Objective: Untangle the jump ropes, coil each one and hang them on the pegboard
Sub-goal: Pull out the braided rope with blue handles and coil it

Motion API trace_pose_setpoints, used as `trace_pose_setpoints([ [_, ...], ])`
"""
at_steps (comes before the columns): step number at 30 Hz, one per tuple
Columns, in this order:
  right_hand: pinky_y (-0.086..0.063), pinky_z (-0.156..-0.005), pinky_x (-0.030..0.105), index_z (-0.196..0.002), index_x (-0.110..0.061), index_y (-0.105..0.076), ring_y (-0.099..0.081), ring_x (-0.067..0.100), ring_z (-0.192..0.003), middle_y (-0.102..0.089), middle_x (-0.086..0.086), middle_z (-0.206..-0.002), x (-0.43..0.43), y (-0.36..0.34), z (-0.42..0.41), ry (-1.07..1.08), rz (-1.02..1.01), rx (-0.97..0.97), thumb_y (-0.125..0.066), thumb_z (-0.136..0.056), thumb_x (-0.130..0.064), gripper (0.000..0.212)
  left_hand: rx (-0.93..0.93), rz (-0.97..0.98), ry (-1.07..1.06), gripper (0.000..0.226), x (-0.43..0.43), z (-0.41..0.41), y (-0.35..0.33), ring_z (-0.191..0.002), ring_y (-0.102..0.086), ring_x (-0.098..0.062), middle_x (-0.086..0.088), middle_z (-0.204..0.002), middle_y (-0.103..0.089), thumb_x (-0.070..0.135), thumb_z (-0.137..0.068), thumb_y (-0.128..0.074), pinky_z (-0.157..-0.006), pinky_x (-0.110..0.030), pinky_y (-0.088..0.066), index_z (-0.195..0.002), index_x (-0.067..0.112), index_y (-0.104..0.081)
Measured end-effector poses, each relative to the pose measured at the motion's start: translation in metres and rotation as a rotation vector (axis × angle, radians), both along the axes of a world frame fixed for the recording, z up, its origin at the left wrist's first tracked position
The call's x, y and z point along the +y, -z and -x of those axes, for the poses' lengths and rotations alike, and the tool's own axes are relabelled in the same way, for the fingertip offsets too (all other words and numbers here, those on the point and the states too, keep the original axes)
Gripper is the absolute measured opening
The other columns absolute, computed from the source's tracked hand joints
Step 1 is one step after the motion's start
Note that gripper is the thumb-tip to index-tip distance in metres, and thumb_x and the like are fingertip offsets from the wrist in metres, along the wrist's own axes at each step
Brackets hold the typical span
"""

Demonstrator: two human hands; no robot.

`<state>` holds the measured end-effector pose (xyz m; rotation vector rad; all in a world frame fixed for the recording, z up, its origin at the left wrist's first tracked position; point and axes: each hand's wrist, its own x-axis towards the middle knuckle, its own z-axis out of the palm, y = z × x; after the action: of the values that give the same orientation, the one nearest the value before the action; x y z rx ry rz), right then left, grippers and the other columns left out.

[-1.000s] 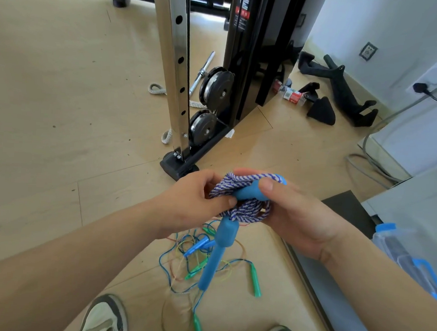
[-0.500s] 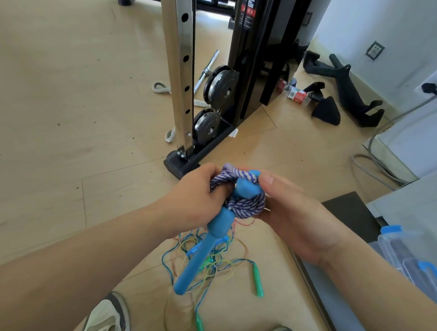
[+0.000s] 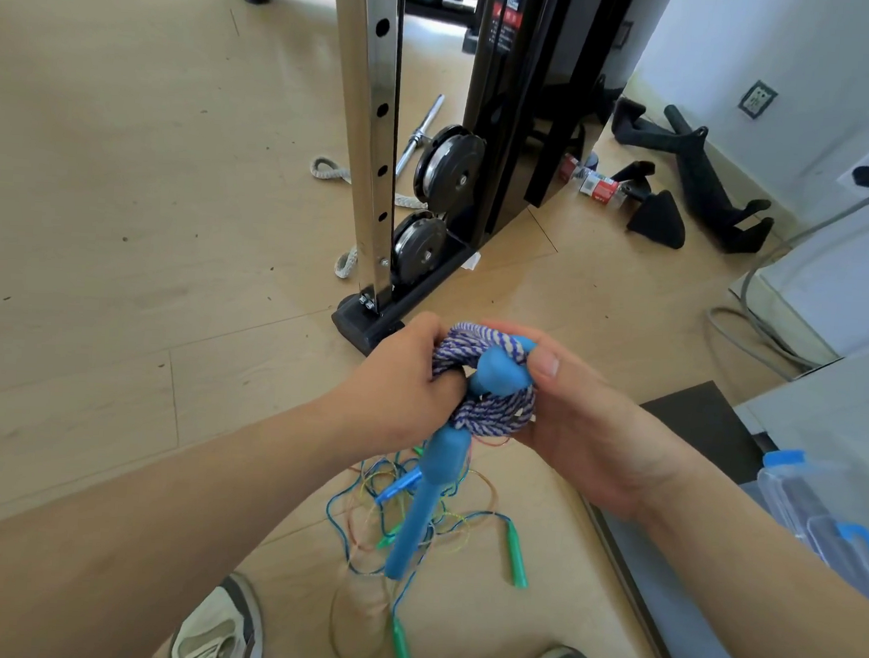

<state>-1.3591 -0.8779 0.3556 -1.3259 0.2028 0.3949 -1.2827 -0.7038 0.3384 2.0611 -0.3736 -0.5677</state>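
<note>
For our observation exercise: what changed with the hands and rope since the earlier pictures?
The left hand tightened its grip on the striped rope coil; the upper blue handle tipped steeper. The hanging blue handle swung left, then back. The right hand still pinches the upper blue handle; floor ropes unchanged.

The rope (image 3: 488, 413) is rough braided cloth cord; its blue handle (image 3: 421, 506), hanging toward 6 o'clock, looks like smooth matt plastic. At 12 o'clock the upright post (image 3: 363, 136) is mirror-polished metal, the floor (image 3: 124, 208) at 9 o'clock pale wood-grain board with a dull sheen, the box (image 3: 794, 493) at 4 o'clock clear glossy plastic.
</note>
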Motion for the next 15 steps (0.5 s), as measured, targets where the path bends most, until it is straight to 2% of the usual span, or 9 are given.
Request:
trace_pose_setpoints([
  [3,-0.045,-0.112,0.048,-0.147,-0.016,-0.052,-0.052,0.038,-0.138,-0.058,0.016,-0.147,-0.0062,0.0019,-0.0005,0.002,-0.015,0.001,-0.090,-0.057,-0.064,0.109,0.038,0.041,-0.027,0.013,0.0015,-0.0009,-0.0011,-0.078,-0.061,-0.011,-0.003,-0.094,-0.069,0.015,-0.095,-0.060,-0.070,-0.027,-0.052,-0.106,0.018,-0.055],
  [6,-0.037,-0.119,0.056,-0.147,-0.014,-0.052,-0.051,0.040,-0.139,-0.059,0.017,-0.146,-0.0094,0.0049,0.0003,0.061,-0.045,-0.008,-0.089,-0.058,-0.064,0.108,0.141,0.118,-0.063,0.024,0.0021,0.0016,-0.0040,-0.071,-0.063,-0.005,-0.004,-0.096,-0.072,0.008,-0.088,-0.068,-0.068,-0.020,-0.055,-0.106,0.020,-0.058],
  [9,-0.045,-0.114,0.047,-0.145,-0.009,-0.054,-0.055,0.035,-0.135,-0.057,0.019,-0.146,-0.0051,0.0049,0.0007,0.066,-0.121,-0.018,-0.087,-0.066,-0.062,0.101,0.192,0.167,-0.097,0.028,-0.0001,0.0024,-0.0040,-0.072,-0.066,-0.005,-0.005,-0.095,-0.074,0.004,-0.085,-0.073,-0.074,-0.024,-0.059,-0.103,0.021,-0.059],
  [11,-0.050,-0.107,0.042,-0.138,-0.009,-0.061,-0.060,0.032,-0.127,-0.062,0.021,-0.140,-0.0038,0.0011,-0.0001,0.082,-0.181,-0.044,-0.084,-0.069,-0.062,0.089,0.205,0.173,-0.097,0.026,-0.0020,0.0028,-0.0045,-0.070,-0.066,-0.005,-0.004,-0.093,-0.073,0.006,-0.087,-0.071,-0.070,-0.023,-0.059,-0.102,0.022,-0.058],
  [13,-0.045,-0.113,0.051,-0.138,-0.006,-0.060,-0.056,0.036,-0.128,-0.062,0.023,-0.138,-0.0063,-0.0019,-0.0002,0.119,-0.273,-0.054,-0.084,-0.070,-0.061,0.091,0.230,0.190,-0.096,0.026,-0.0046,0.0033,-0.0060,-0.071,-0.069,-0.007,-0.005,-0.096,-0.073,0.006,-0.089,-0.068,-0.066,-0.020,-0.059,-0.106,0.022,-0.057],
  [15,-0.033,-0.120,0.061,-0.142,0.001,-0.053,-0.051,0.045,-0.133,-0.057,0.027,-0.141,-0.0091,-0.0031,0.0000,0.145,-0.326,-0.060,-0.085,-0.069,-0.058,0.099,0.260,0.221,-0.123,0.029,-0.0062,0.0032,-0.0061,-0.074,-0.071,-0.009,-0.005,-0.097,-0.074,0.004,-0.089,-0.067,-0.068,-0.022,-0.061,-0.110,0.022,-0.058],
])
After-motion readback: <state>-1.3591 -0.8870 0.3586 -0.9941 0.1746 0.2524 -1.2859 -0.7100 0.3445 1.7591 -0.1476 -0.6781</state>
